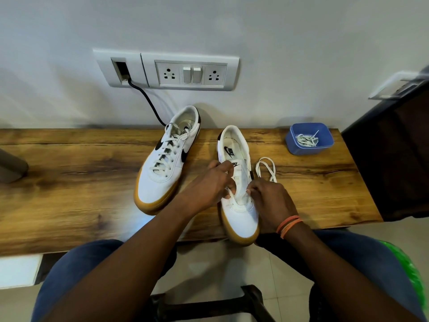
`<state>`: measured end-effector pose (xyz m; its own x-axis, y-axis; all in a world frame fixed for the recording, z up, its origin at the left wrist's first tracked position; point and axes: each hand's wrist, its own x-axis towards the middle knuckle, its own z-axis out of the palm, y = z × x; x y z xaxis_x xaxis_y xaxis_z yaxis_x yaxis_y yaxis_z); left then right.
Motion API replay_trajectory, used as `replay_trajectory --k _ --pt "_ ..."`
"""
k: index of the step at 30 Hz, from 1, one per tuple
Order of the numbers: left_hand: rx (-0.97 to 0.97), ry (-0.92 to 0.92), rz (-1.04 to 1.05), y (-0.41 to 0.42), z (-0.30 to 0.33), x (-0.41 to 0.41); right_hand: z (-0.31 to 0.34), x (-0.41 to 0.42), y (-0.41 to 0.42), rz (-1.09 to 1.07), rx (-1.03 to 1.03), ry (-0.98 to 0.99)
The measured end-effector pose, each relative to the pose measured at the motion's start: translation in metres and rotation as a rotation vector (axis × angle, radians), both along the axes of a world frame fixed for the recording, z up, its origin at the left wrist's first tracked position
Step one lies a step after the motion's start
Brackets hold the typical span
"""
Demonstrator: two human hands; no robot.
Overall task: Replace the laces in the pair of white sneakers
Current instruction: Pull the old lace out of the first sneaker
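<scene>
We have the unlaced sneaker (239,196) at the desk's (69,182) near edge, just right of the laced sneaker (167,159). Our left hand (209,184) and right hand (271,201) each pinch the white lace (267,169) at the lowest eyelets, fingers curled on it. The sneaker's toe overhangs the desk edge, so we judge a hard tug could tip it off or leave uneven ends.

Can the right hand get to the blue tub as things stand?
Probably yes. The blue tub sits open on the table, to the right of the sneaker, with bare wood between; but the right hand is pinching the lace.
</scene>
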<state>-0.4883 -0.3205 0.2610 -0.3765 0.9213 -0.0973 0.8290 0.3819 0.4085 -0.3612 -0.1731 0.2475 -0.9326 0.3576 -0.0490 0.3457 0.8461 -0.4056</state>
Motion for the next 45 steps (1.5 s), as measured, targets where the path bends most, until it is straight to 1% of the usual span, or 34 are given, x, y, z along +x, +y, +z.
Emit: replay_trajectory --k 2,6,10,16,19,25,26,27,30,31,33,35,37,38,40,42,43,45 --pt "-0.008 -0.008 -0.001 0.001 0.000 -0.001 -0.002 0.001 0.004 -0.100 -0.086 0.049" --pt "-0.015 -0.013 -0.001 0.002 -0.002 -0.001 -0.005 0.002 -0.003 -0.170 -0.093 0.030" --pt "-0.045 -0.064 0.000 0.000 -0.002 0.001 -0.005 0.003 -0.006 -0.151 -0.046 0.011" --pt "-0.042 -0.111 -0.004 -0.002 -0.004 0.004 -0.006 0.001 -0.009 -0.141 -0.008 0.022" --pt "-0.022 -0.086 0.026 0.000 -0.005 0.007 -0.006 0.000 -0.008 -0.156 -0.018 0.014" --pt "-0.003 -0.100 0.056 0.003 -0.005 0.008 -0.005 -0.001 -0.007 -0.214 -0.083 0.021" --pt "0.001 -0.096 0.057 0.003 -0.005 0.008 -0.007 -0.001 -0.004 -0.254 -0.112 0.013" --pt "0.004 -0.090 0.056 0.003 -0.005 0.008 -0.008 -0.003 0.000 -0.340 -0.172 0.013" --pt "0.010 -0.098 0.066 0.002 -0.008 0.007 -0.002 -0.006 0.020 -0.755 -0.541 0.144" --pt "0.012 -0.101 0.072 0.001 -0.009 0.008 0.002 -0.007 0.029 -0.845 -0.632 0.193" --pt "0.015 -0.106 0.072 0.001 -0.010 0.009 0.006 -0.010 0.044 -0.935 -0.753 0.243" --pt "0.014 -0.107 0.071 0.001 -0.012 0.009 0.004 -0.015 0.053 -0.977 -0.854 0.238" --pt "0.029 -0.111 0.098 0.001 -0.013 0.010 -0.002 -0.016 0.053 -0.983 -0.887 0.178" --pt "0.053 -0.123 0.126 0.000 -0.015 0.011 -0.006 -0.015 0.052 -0.971 -0.857 0.128" --pt "0.103 -0.169 0.213 0.000 -0.021 0.015 -0.013 -0.010 0.048 -0.913 -0.720 0.069" --pt "0.147 -0.219 0.370 0.000 -0.029 0.020 -0.016 -0.005 0.042 -0.787 -0.511 0.042" --pt "0.162 -0.292 0.478 0.000 -0.033 0.024 -0.015 -0.003 0.037 -0.704 -0.441 0.022" --pt "0.177 -0.539 0.663 0.001 -0.040 0.029 -0.015 -0.001 0.020 -0.518 -0.419 -0.003"
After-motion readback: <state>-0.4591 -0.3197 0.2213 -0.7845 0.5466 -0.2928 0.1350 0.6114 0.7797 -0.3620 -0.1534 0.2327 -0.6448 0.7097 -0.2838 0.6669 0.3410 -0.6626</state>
